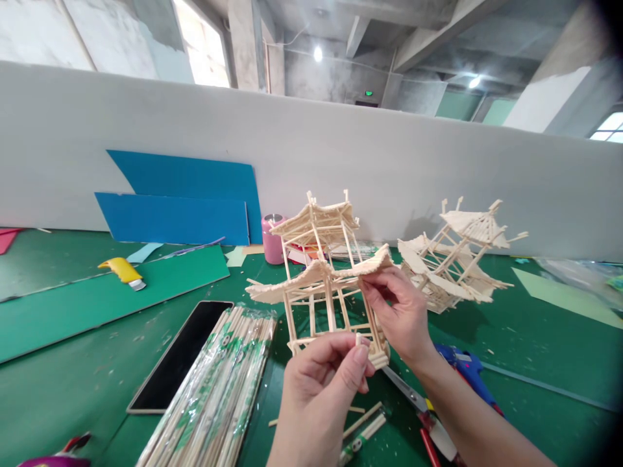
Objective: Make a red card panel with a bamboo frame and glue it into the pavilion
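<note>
- Here on the head feed, the near stick pavilion stands upright on the green bench, just beyond both my hands.
- My left hand, in front of that pavilion: thumb and index fingers pinched together, and they've got a short stick piece.
- My right hand, at the pavilion's right: fingers bent, tips close together, touching beneath the lower roof edge. Whether they grip it, I can't tell.
- Right of the near pavilion, there's a second pavilion, tilted over.
- To its front left, a bagged stick bundle beside a dark-screened tablet.
- Front right, scissors and a blue glue gun, near my right forearm.
- Behind it, to the left, a pink cup.
</note>
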`<state>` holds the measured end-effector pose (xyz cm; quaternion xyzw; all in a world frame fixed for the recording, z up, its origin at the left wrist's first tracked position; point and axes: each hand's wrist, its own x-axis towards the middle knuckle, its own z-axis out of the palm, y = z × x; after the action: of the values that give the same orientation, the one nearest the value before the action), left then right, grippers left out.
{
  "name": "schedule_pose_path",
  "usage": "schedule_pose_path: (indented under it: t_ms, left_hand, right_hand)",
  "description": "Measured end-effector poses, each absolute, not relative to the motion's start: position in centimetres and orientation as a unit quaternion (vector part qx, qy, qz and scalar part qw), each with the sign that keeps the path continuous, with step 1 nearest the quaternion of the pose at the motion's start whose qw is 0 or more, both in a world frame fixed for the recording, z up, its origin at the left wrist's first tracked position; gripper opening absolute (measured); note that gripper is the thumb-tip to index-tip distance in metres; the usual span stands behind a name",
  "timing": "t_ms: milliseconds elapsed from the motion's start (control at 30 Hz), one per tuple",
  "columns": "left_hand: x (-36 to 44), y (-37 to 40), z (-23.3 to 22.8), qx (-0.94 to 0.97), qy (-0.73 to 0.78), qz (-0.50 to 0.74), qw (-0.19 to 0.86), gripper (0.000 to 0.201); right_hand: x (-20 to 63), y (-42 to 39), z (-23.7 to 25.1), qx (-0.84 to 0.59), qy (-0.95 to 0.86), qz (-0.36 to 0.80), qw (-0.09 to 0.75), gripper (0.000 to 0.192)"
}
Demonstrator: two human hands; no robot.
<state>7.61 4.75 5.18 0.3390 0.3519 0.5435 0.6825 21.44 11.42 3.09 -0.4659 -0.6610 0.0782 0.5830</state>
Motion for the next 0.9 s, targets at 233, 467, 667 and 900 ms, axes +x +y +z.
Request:
schedule_pose_path:
  t_ms: [233, 467, 667, 900]
  left_hand:
    - [7.75, 4.86, 5.34, 0.336, 0.355, 0.544, 0.682, 0.008]
    - [7.64, 4.80, 5.37, 0.333, 0.353, 0.547, 0.683, 0.008]
    - [7.73, 4.83, 5.26, 0.331, 0.352, 0.546, 0.685, 0.008]
    - [7.74, 4.86, 5.20, 0.336, 0.352, 0.543, 0.684, 0.008]
  right_hand:
    - [21.39, 11.30, 3.11, -0.469, -0.667, 0.068, 0.575, 0.009]
    - [21.37, 11.19, 3.05, -0.474, -0.670, 0.065, 0.567, 0.010]
    - [21.45, 11.19, 3.02, -0.476, -0.675, 0.064, 0.561, 0.011]
    - [21.28, 11.43, 3.21, -0.476, -0.676, 0.050, 0.561, 0.009]
